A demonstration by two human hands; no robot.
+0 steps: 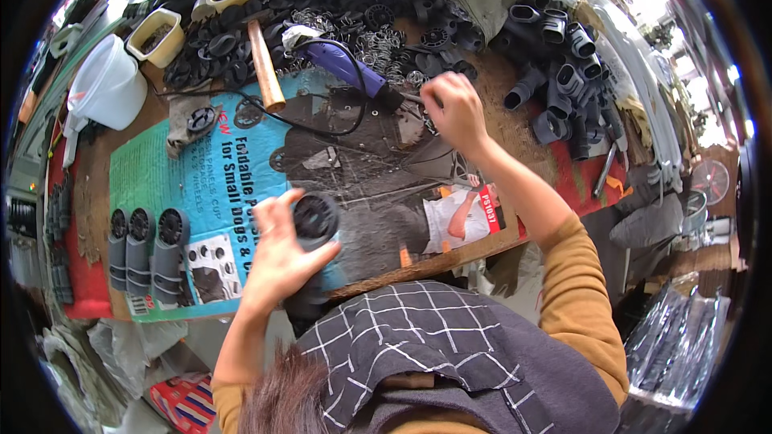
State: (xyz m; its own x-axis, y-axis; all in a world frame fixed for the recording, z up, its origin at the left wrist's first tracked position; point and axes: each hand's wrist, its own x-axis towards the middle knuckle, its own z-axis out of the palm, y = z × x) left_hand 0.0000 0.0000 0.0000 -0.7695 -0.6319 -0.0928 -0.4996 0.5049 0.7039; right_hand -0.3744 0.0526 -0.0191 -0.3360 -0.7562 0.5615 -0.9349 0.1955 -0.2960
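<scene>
Left hand (277, 253) grips a round, ribbed black plastic wheel (315, 219), fingers curled round its rim, above the printed cardboard sheet (217, 185). Right hand (454, 108) pinches closed among thin metal rings (386, 52), beside the purple power tool (350, 68) and wooden-handled hammer (265, 64).

A flattened cardboard package (241, 185) lies on the desk (515, 104) under both hands. Its printed face is teal at the left hand's (277, 253) outer side, with white lettering and small product photos, and turns to a dark photo between the hands. Below the right hand (454, 108), near the forearm, it carries a small red label (489, 209) beside a pale picture. Orange marks dot its near edge.
</scene>
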